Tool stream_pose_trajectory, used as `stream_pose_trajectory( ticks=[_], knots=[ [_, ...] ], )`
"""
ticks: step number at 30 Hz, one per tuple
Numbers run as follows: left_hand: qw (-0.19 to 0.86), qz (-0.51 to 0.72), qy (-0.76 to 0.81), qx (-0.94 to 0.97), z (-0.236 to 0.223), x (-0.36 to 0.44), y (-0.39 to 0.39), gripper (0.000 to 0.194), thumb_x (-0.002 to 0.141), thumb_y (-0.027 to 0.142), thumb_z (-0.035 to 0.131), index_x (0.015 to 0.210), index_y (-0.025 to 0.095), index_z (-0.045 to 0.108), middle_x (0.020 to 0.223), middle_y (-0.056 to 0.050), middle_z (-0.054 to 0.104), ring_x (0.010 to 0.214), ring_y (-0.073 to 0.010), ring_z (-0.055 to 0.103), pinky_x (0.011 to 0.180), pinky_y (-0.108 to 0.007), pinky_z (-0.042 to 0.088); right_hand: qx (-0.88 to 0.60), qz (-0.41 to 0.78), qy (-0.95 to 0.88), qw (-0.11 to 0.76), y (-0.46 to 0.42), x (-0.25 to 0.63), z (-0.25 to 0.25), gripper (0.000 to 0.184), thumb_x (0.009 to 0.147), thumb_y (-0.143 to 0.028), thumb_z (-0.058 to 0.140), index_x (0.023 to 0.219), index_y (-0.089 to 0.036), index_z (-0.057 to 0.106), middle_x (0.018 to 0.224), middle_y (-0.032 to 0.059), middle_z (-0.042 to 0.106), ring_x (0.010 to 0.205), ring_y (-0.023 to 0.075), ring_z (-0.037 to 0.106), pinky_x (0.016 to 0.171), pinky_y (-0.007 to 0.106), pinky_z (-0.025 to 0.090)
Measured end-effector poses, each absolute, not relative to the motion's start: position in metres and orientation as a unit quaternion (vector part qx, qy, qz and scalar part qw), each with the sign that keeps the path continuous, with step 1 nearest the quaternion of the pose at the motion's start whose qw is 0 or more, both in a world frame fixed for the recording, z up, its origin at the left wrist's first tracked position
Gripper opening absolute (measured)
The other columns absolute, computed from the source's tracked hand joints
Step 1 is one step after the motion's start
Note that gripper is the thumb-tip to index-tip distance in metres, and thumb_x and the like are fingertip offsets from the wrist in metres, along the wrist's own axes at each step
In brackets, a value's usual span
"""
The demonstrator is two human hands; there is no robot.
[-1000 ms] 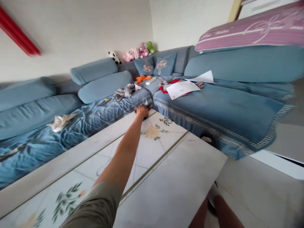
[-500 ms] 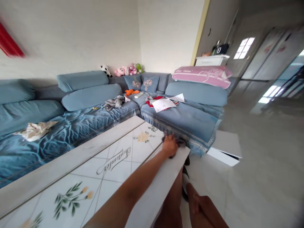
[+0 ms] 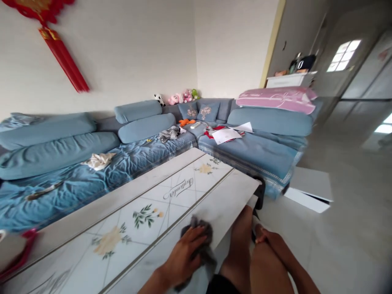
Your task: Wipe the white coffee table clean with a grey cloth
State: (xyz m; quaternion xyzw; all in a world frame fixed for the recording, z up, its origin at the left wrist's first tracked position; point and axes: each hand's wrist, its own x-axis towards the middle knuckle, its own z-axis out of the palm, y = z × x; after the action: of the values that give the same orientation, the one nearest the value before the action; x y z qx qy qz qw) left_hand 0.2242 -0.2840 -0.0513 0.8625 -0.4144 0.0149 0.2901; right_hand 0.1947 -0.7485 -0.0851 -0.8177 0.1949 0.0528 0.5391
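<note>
A patterned white coffee table with flower prints and "September" lettering stretches diagonally in front of me. My left hand presses a crumpled dark grey cloth onto the table's near strip, by the edge at my legs. The fingers are bent over the cloth, and part of it hangs past the edge. To the right, my right hand rests against my leg at the knee. It holds nothing that I can see, its fingers lying on the leg and partly hidden.
A blue corner sofa runs behind the table, with clothes and white papers on it. White boards lie on the floor at right. A pink-rimmed object sits at the table's left end. A dark stool-like shape is beside the far corner.
My left hand has drawn the cloth from the table's far right end back along the near strip towards me. The view has turned left, showing more of the table and sofa.
</note>
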Motion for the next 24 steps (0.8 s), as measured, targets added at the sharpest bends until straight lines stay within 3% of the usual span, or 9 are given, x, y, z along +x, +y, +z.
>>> stream_pose_trajectory(
  ticks=[2, 5, 8, 12, 15, 17, 20, 24],
  knots=[
    [0.256, 0.059, -0.326, 0.908, -0.065, 0.17, -0.184, 0.081, 0.095, 0.021, 0.065, 0.173, 0.044, 0.056, 0.182, 0.0, 0.048, 0.168, -0.0326, 0.048, 0.139, -0.059, 0.044, -0.811, 0.069, 0.186, 0.55, -0.757, 0.196, -0.094, 0.076, 0.077, -0.093, 0.045, 0.06, -0.027, 0.079, 0.097, 0.017, 0.083, 0.11, 0.0446, 0.078, 0.124, 0.052, 0.052],
    [0.201, 0.119, -0.139, 0.962, -0.073, 0.125, -0.067, 0.069, 0.099, 0.034, 0.063, 0.166, 0.053, 0.063, 0.178, 0.007, 0.053, 0.163, -0.0357, 0.054, 0.131, -0.06, 0.054, -0.808, 0.079, 0.205, 0.547, -0.768, 0.199, -0.105, 0.075, 0.077, -0.092, 0.045, 0.06, -0.027, 0.078, 0.098, 0.0166, 0.084, 0.109, 0.044, 0.077, 0.119, 0.051, 0.053],
    [0.172, 0.148, 0.023, 0.974, -0.058, 0.154, -0.031, 0.059, 0.105, 0.045, 0.054, 0.162, 0.043, 0.069, 0.177, 0.002, 0.057, 0.161, -0.0365, 0.058, 0.129, -0.061, 0.055, -0.806, 0.09, 0.204, 0.548, -0.774, 0.202, -0.111, 0.074, 0.079, -0.092, 0.045, 0.06, -0.028, 0.077, 0.098, 0.016, 0.084, 0.11, 0.0434, 0.077, 0.116, 0.049, 0.053],
    [0.154, 0.117, 0.06, 0.979, -0.001, 0.285, -0.115, 0.06, 0.107, 0.033, 0.049, 0.16, 0.015, 0.07, 0.173, -0.018, 0.059, 0.165, -0.037, 0.052, 0.139, -0.06, 0.04, -0.801, 0.104, 0.18, 0.562, -0.776, 0.206, -0.115, 0.071, 0.082, -0.089, 0.045, 0.058, -0.028, 0.073, 0.093, 0.0157, 0.083, 0.104, 0.0421, 0.078, 0.111, 0.05, 0.055],
    [0.175, 0.064, -0.029, 0.982, 0.04, 0.378, -0.229, 0.058, 0.105, 0.02, 0.051, 0.16, 0.012, 0.067, 0.173, -0.022, 0.058, 0.165, -0.039, 0.05, 0.14, -0.066, 0.035, -0.803, 0.101, 0.177, 0.56, -0.775, 0.203, -0.114, 0.069, 0.083, -0.086, 0.045, 0.056, -0.029, 0.072, 0.091, 0.0158, 0.082, 0.103, 0.0424, 0.078, 0.111, 0.051, 0.055],
    [0.188, 0.045, -0.094, 0.977, 0.049, 0.41, -0.307, 0.057, 0.106, 0.02, 0.055, 0.161, 0.016, 0.067, 0.175, -0.019, 0.057, 0.166, -0.036, 0.05, 0.141, -0.062, 0.033, -0.805, 0.087, 0.179, 0.559, -0.772, 0.198, -0.109, 0.068, 0.084, -0.083, 0.044, 0.057, -0.028, 0.073, 0.093, 0.0162, 0.083, 0.105, 0.0424, 0.078, 0.114, 0.05, 0.055],
    [0.207, 0.015, -0.2, 0.957, 0.035, 0.402, -0.399, 0.055, 0.104, 0.025, 0.066, 0.159, 0.022, 0.07, 0.175, -0.013, 0.058, 0.166, -0.0295, 0.051, 0.144, -0.051, 0.032, -0.806, 0.071, 0.196, 0.554, -0.765, 0.189, -0.096, 0.066, 0.085, -0.075, 0.043, 0.06, -0.026, 0.078, 0.096, 0.0169, 0.084, 0.109, 0.0416, 0.078, 0.117, 0.047, 0.055],
    [0.272, -0.007, -0.417, 0.867, 0.0, 0.312, -0.415, 0.061, 0.101, 0.029, 0.072, 0.162, 0.022, 0.069, 0.176, -0.014, 0.057, 0.166, -0.0314, 0.052, 0.144, -0.055, 0.033, -0.811, 0.093, 0.207, 0.539, -0.756, 0.188, -0.081, 0.064, 0.088, -0.068, 0.04, 0.062, -0.026, 0.081, 0.1, 0.0157, 0.084, 0.117, 0.0415, 0.077, 0.127, 0.048, 0.048]
  ],
)
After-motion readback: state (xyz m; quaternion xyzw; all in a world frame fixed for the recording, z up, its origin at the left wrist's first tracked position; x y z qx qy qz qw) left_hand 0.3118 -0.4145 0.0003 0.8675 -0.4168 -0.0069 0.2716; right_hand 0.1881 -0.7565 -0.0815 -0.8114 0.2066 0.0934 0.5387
